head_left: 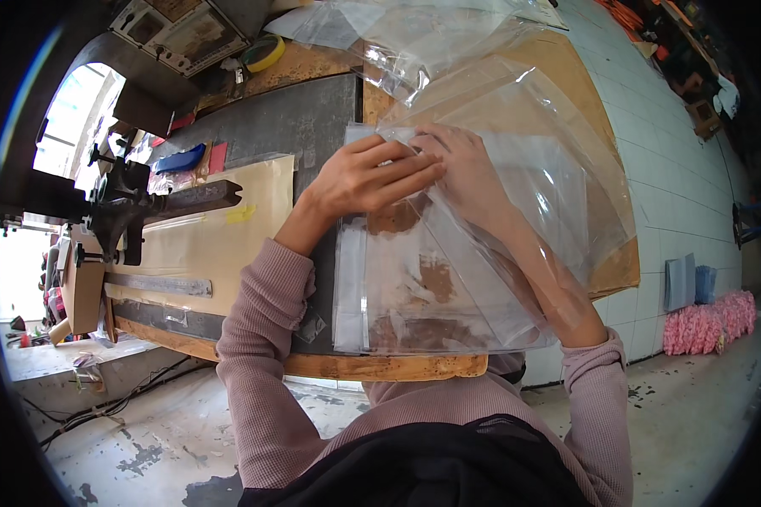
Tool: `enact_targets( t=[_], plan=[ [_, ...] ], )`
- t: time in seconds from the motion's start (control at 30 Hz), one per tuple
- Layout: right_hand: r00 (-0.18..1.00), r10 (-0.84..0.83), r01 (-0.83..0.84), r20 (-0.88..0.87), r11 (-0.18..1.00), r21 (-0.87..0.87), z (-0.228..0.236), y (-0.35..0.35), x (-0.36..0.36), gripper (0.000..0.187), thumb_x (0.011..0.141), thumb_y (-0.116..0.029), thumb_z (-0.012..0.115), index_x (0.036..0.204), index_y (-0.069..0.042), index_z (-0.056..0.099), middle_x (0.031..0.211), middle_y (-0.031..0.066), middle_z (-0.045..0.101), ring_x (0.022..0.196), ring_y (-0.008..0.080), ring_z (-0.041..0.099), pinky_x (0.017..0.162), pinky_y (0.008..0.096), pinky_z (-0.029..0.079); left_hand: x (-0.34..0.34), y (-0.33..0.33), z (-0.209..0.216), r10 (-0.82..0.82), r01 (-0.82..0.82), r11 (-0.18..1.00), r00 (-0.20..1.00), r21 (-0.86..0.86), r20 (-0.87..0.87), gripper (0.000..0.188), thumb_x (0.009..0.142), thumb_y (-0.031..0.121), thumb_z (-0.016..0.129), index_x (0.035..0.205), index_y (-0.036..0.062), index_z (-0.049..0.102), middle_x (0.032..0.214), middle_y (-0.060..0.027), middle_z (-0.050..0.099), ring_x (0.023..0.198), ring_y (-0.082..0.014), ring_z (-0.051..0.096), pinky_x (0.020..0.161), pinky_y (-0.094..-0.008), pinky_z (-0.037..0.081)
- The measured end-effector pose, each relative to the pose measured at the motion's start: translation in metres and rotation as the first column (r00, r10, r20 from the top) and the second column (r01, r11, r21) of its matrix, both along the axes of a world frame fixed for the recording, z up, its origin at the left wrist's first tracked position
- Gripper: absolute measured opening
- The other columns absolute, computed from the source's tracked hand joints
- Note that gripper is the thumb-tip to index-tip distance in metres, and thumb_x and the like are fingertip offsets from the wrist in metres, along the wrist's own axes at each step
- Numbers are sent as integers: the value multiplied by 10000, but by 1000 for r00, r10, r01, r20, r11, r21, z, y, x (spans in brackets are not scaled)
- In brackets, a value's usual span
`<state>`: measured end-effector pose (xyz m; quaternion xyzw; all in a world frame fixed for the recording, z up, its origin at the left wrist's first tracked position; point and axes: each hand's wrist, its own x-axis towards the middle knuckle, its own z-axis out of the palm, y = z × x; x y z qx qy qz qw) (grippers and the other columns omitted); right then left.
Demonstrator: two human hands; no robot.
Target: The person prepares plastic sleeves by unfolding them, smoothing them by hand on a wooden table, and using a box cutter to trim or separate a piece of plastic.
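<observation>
We have free lane over dark mat (317,118), beyond and left of our left hand (372,176). Farther left, machine's black arm (199,200) juts above tan sheet (254,241), obstructing sideways sweep. On right, loose clear film (558,110) covers our right hand (463,176) and forearm (550,275), hampering lift. Between our forearms, flat plastic sheets (380,283) leave passage above from table's front edge (380,367).
</observation>
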<state>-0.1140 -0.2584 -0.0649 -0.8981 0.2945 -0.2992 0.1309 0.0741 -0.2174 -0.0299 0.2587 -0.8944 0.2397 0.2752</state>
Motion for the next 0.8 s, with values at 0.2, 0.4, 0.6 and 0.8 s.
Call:
enact_targets(
  t=[0.2,0.4,0.6,0.8],
  plan=[
    [989,-92,80,-113,991,-108,-7,5,2,369,800,-81,533,1167,-43,526,1235,85,494,1186,224,443,1013,441,305,4,0,5,97,-98,995,994,16,48,185,708,112,636,891,133,632,1078,56,644,837,-107,606,755,-287,474],
    [931,-135,37,-338,959,-281,2,16,-19,430,889,-167,464,1305,-62,436,1353,120,418,1293,233,360,1043,477,276,7,-10,1,125,-112,977,990,183,-61,138,748,123,611,878,137,566,1194,21,613,1016,-125,613,980,-372,418],
    [854,-9,64,-520,994,87,41,93,-114,474,920,-225,464,1363,-79,382,1434,142,329,1342,293,292,1050,483,299,8,-4,3,180,-158,953,981,258,-66,295,784,74,586,1055,184,619,1181,48,619,1041,-111,603,991,-384,412],
    [980,-194,198,-51,896,397,49,169,-196,542,771,-291,670,1216,-41,485,1348,212,415,1164,342,473,1019,476,332,16,-15,-6,210,-80,904,939,420,-273,461,673,-1,700,1096,167,629,1382,-83,441,1127,-278,553,974,-394,440]
  ],
)
